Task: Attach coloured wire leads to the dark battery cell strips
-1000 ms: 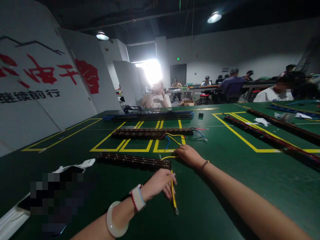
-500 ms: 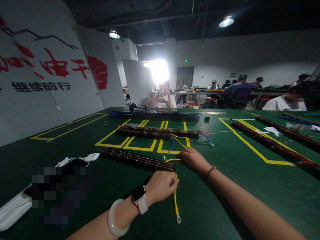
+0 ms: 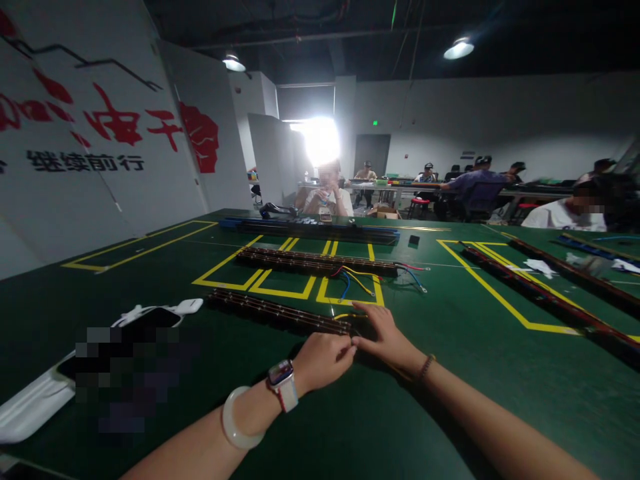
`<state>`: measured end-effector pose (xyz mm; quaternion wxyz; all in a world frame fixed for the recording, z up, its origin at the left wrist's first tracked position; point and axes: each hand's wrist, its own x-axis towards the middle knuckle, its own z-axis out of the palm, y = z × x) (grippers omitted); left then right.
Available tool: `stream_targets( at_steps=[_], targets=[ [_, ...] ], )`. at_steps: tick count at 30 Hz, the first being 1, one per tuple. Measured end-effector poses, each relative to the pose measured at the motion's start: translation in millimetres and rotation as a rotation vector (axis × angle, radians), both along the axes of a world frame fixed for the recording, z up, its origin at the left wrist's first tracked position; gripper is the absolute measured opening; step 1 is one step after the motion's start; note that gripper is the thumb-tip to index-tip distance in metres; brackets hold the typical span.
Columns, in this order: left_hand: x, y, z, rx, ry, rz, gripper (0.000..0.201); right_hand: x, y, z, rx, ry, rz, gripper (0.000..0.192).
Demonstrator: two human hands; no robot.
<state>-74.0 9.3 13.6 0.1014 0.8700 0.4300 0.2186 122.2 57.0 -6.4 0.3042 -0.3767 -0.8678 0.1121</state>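
Observation:
My left hand (image 3: 324,362) is closed at the near right end of a long dark bar (image 3: 270,313) with thin bright lines along its top. What its fingertips pinch is hidden. My right hand (image 3: 385,337) lies just right of that end with its fingers apart, its thumb tip close to the left fingertips. A yellow wire (image 3: 346,316) runs from the bar's end toward the right hand, which covers part of it. Behind, a similar bar (image 3: 293,262) lies with red, blue and yellow wires (image 3: 361,275) ending in ring lugs.
Yellow tape outlines (image 3: 280,291) mark the green table (image 3: 320,433). Long blue-and-black parts (image 3: 310,231) lie at the back, more dark bars (image 3: 540,293) at right. White-edged devices (image 3: 40,407) lie at left. A person (image 3: 327,193) sits across the table; others are beyond.
My right hand has moved nearer to my left and its fingers have spread. The yellow wire with a ring lug no longer hangs below my left hand. The view has shifted slightly.

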Motion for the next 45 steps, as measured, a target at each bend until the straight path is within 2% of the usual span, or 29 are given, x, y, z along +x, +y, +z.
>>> stream_targets(
  at_steps=[4,8,12,16,19,23,26,30,33,35,38,41,45],
  targets=[
    [0,0,-1.5,-0.014,0.008,-0.004,0.024,1,1,-2.3,-0.086,-0.009,0.001,0.065],
    [0,0,0.2,-0.036,-0.003,0.0,0.026,7,3,1.1,-0.102,-0.069,-0.027,0.064],
    [0,0,1.3,-0.08,-0.032,0.005,0.027,10,2,5.6,-0.11,-0.135,-0.061,0.046],
    [1,-1,0.1,-0.099,-0.071,0.0,0.027,8,1,8.3,-0.13,-0.146,-0.109,0.038],
    [2,-2,0.4,-0.109,-0.142,-0.018,0.026,7,1,14.2,-0.197,-0.142,-0.071,0.036],
    [5,-6,1.8,-0.168,-0.254,-0.047,0.024,12,4,26.3,-0.362,-0.168,0.015,0.034],
    [7,-6,0.5,-0.374,-0.375,-0.082,0.028,19,9,30.3,-0.428,-0.217,0.066,0.031],
    [11,-4,-2.1,-0.862,-0.691,-0.161,0.037,23,15,26.5,-0.519,-0.182,0.088,0.031],
    [15,-6,-2.7,-1.141,-0.907,-0.199,0.039,20,14,25.9,-0.606,-0.093,0.076,0.029],
    [16,-9,-3.6,-1.285,-1.011,-0.199,0.039,15,8,29.3,-0.549,-0.112,0.051,0.024],
    [18,-11,-6.3,-1.425,-1.11,-0.179,0.038,4,-6,36.2,-0.283,-0.282,-0.08,0.021],
    [19,-10,-8.3,-1.465,-1.223,-0.187,0.037,-12,-22,38.5,-0.023,-0.514,-0.19,0.02],
    [21,-10,-10.0,-1.451,-1.364,-0.11,0.027,-32,-41,32.9,0.148,-0.706,-0.151,0.016]
  ],
)
